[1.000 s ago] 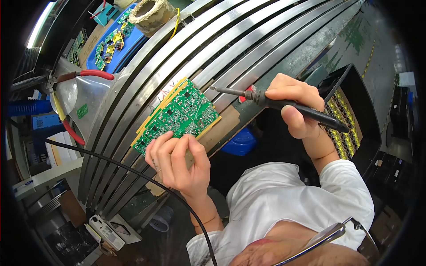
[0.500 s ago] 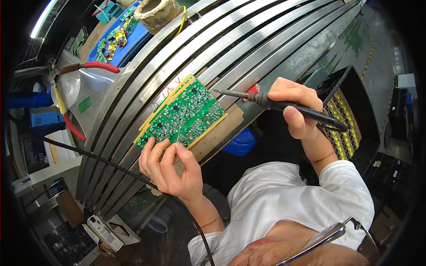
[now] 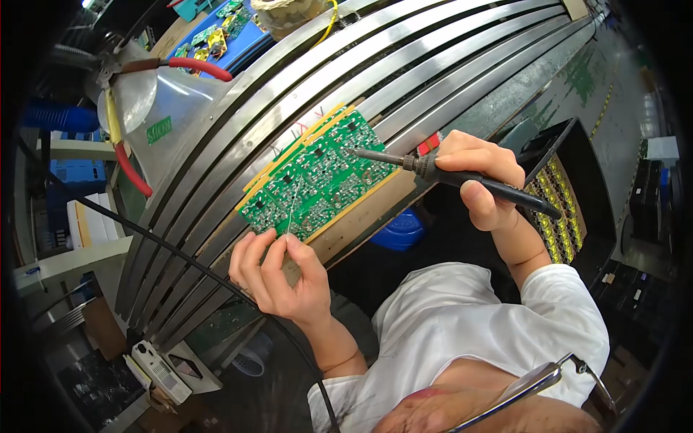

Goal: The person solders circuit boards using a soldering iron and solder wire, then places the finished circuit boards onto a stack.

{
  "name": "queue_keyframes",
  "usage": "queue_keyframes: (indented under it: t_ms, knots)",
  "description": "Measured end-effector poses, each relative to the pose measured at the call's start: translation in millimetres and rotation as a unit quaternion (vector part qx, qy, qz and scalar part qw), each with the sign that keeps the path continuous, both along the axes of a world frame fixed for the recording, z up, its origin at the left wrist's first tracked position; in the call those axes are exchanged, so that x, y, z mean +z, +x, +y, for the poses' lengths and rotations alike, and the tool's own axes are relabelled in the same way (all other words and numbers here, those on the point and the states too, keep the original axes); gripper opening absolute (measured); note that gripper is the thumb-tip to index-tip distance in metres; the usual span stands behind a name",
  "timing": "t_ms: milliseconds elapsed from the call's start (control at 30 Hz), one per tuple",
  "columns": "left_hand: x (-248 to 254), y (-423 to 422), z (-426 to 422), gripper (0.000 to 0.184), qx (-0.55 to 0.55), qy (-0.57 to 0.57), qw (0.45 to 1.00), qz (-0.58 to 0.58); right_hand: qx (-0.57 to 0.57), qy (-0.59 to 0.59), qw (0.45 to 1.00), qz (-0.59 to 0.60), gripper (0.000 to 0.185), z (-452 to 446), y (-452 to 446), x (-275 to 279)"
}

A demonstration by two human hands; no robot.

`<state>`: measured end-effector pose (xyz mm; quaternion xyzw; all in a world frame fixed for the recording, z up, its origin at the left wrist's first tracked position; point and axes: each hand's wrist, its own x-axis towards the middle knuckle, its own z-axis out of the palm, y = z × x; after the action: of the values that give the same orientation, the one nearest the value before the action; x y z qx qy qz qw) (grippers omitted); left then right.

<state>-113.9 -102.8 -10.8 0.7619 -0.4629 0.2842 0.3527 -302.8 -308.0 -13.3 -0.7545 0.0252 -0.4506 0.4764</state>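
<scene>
A green circuit board (image 3: 336, 169) with yellow edge strips lies across the metal rails, its soldered side facing up. In my right hand (image 3: 482, 169) is a soldering iron (image 3: 498, 189), gripped like a pen, with its tip over the board's right half. Whether the tip touches the board cannot be told. The thumb and fingers of my left hand (image 3: 281, 270) pinch a thin silvery solder wire (image 3: 292, 209) at the board's lower edge. That wire runs up over the board's surface.
Metal rails (image 3: 447, 61) run along the bench. At the upper left are red-handled pliers (image 3: 202, 66) and a blue tray (image 3: 249, 45) of small boards. A black cable (image 3: 170, 249) crosses on the left. A black bin (image 3: 603, 187) with yellow parts stands at the right.
The board now sits farther right and slightly higher in view, and the background has shifted too. The iron's tip, before at the board's right edge, is now over it. Both hands keep their grips.
</scene>
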Motion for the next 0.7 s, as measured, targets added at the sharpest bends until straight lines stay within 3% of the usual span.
queue_keyframes:
  t_ms: [700]
  knots:
    - [-9,9,38,0.004,-0.04,-0.015,0.998,0.054,0.051,-0.038,0.998,0.002,0.027,20,25,1]
